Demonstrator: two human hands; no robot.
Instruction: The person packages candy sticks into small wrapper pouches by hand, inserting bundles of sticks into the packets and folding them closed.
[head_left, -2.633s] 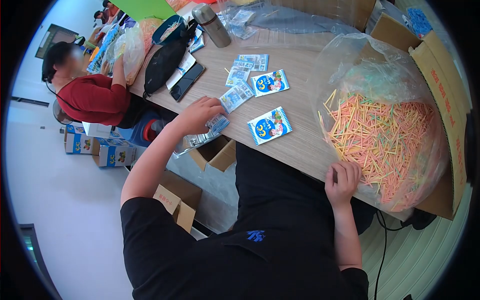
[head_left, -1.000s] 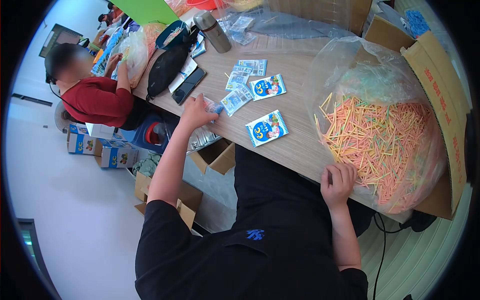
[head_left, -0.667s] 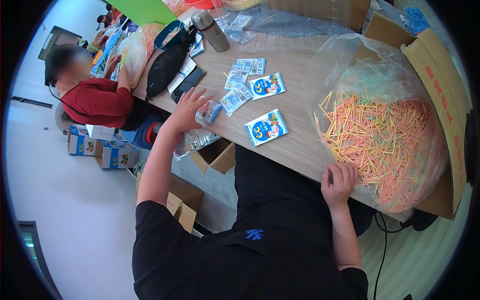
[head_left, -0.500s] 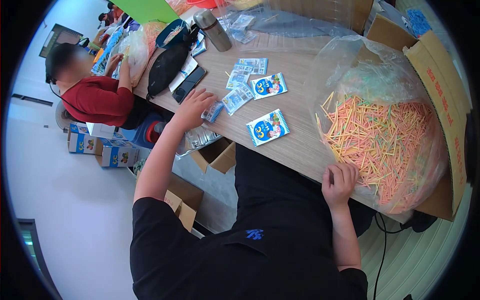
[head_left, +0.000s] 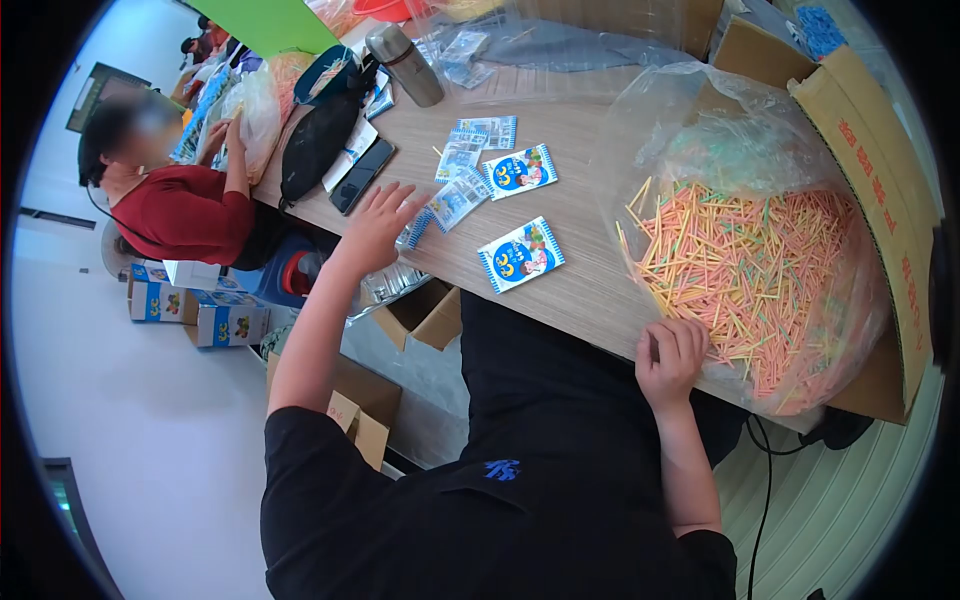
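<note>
While the left hand (head_left: 376, 230) held its fingers apart beside the partly covered packet (head_left: 420, 226) near the desk's (head_left: 585, 300) edge, a light pinch seemed best; whether the right hand's (head_left: 672, 358) curled fingers gripped anything was unclear.

tabletop (head_left: 600, 275) by left fingers (head_left: 398, 194): wood-grain look, smooth, low sheen. packets (head_left: 521, 255) to their right: thin printed plastic film, glossy, crimped ends. phone (head_left: 362, 176) just beside the same fingers: slick, dark, glass-like. farther beyond them, flask (head_left: 408, 68): satin metal. right fingers (head_left: 684, 339) near clear bag (head_left: 640, 125): crinkled shiny plastic; sticks (head_left: 750, 275) within, matt. carton (head_left: 872, 190) past bag: matt cardboard.
</note>
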